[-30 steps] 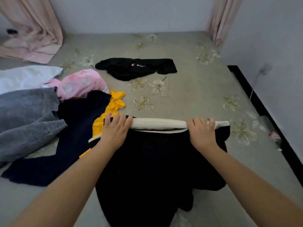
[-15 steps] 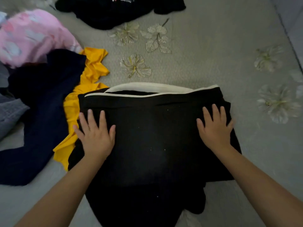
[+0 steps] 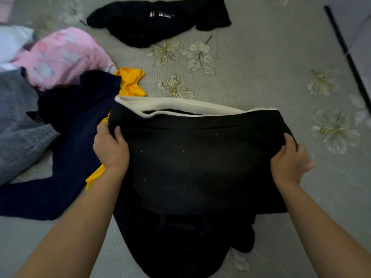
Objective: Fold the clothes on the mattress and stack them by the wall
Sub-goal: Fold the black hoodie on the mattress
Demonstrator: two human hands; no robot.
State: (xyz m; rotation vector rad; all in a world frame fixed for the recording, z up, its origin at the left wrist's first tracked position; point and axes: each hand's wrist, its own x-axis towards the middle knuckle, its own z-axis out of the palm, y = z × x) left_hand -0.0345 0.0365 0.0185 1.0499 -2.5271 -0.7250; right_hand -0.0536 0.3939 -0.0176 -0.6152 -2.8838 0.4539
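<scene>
left of the black garment (image 3: pixel 192 163), at the far edge of the view, a grey knit (image 3: pixel 18 125) lies bunched, with a white cloth (image 3: pixel 12 41) beyond it and a pink printed piece (image 3: pixel 64 55) heaped just beside that. a navy garment (image 3: pixel 66 141) sprawls between the grey knit and the black garment, its edge touching the black garment's left side, and a yellow cloth (image 3: pixel 130 83) pokes out from under both, showing again lower down by the left wrist. the left hand (image 3: pixel 111 147) grasps the black garment's left edge, thumb on top and fingers tucked under the fabric, right where the navy and yellow pieces crowd against it. the black garment itself lies spread on the floral mattress (image 3: pixel 251 73), directly in front of the person, a cream lining (image 3: pixel 176 104) showing along its far edge. beyond it, apart from it, a second black top with a white printed logo (image 3: pixel 158 21) lies crumpled. the right hand (image 3: pixel 289 159) grips the black garment's right edge, thumb over the cloth and fingers curled beneath, with only bare mattress around that side. further right, a dark strip (image 3: pixel 349 57) runs along the mattress edge.
</scene>
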